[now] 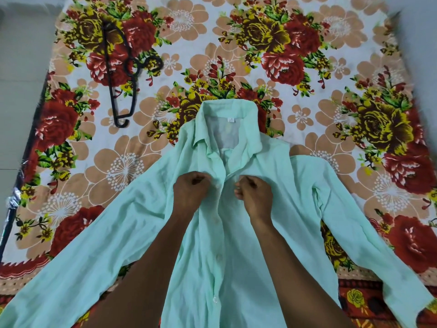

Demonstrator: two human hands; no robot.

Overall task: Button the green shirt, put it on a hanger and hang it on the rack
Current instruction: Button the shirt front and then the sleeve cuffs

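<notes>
A pale mint-green shirt [272,209] lies front up on a flowered bed sheet, collar away from me and both sleeves spread out. My left hand [190,191] pinches the left edge of the front placket just below the collar. My right hand [254,194] pinches the right edge beside it, at the same height. Several white buttons [218,256] run down the placket below my hands, and the lower front looks closed. A black plastic hanger [123,74] lies flat on the sheet at the upper left, apart from the shirt.
The flowered sheet [331,79] covers the whole bed. A pale floor or wall [21,67] shows past the bed's left edge, with a dark pole [9,216] low on that side. No rack is in view.
</notes>
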